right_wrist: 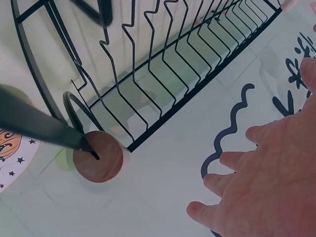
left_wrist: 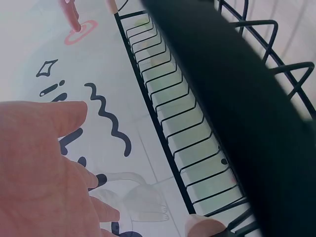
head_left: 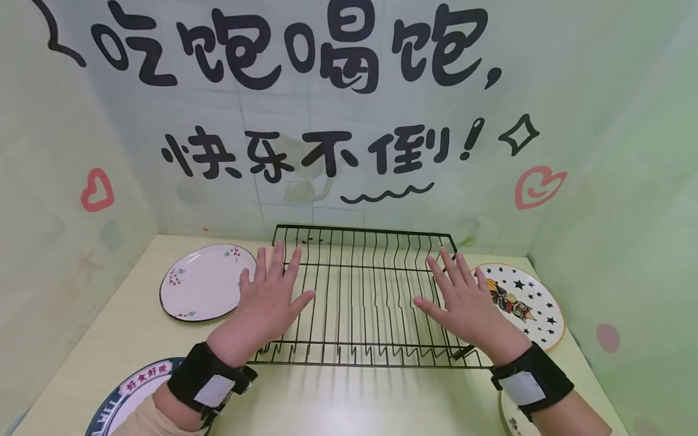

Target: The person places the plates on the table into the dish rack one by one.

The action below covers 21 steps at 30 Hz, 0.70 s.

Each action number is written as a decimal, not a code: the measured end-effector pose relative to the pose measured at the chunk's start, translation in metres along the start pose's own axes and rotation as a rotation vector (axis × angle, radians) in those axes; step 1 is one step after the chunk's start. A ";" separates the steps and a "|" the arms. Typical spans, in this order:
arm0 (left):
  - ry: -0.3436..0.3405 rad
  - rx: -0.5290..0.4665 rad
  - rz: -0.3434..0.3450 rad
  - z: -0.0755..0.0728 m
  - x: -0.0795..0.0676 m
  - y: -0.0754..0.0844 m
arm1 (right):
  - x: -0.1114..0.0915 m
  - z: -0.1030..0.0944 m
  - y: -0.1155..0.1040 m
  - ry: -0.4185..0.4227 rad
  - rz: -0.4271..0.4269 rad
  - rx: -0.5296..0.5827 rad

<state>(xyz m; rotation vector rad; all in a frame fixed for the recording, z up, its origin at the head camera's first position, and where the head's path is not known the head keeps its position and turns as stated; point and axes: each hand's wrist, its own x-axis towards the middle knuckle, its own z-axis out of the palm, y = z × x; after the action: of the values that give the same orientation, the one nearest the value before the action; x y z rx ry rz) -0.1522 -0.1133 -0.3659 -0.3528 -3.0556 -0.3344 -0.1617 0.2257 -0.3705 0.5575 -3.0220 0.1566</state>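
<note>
A black wire dish rack (head_left: 362, 230) stands in the middle of the table by the back wall. Above its left end my left hand (head_left: 264, 306) is held palm down with spread fingers and nothing in it. My right hand (head_left: 466, 303) is spread the same way over the rack's right end, also holding nothing. Both wrist views show the palms apart from the wires. A round wooden knob (right_wrist: 98, 160) caps the rack's end in the right wrist view. Left of my left hand lies a white plate with small flowers (head_left: 202, 284); right of my right hand, a star-patterned plate (head_left: 537, 303).
At the front left a blue-rimmed plate (head_left: 128, 393) is partly covered by my left forearm. Another plate (head_left: 511, 418) shows at the front right beneath my right wrist. Walls enclose the table (head_left: 360, 399) at the back and both sides.
</note>
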 end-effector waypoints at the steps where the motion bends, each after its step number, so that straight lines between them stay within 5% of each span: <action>1: -0.003 0.002 -0.001 0.001 0.000 -0.001 | 0.000 0.000 0.000 -0.001 0.001 0.001; 21: 0.000 -0.004 -0.015 -0.001 -0.002 -0.010 | -0.004 -0.003 -0.001 0.008 -0.006 -0.013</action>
<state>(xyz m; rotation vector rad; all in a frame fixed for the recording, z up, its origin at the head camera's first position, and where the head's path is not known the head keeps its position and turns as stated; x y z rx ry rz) -0.1520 -0.1232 -0.3674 -0.3308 -3.0598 -0.3411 -0.1573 0.2264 -0.3676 0.5634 -3.0109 0.1382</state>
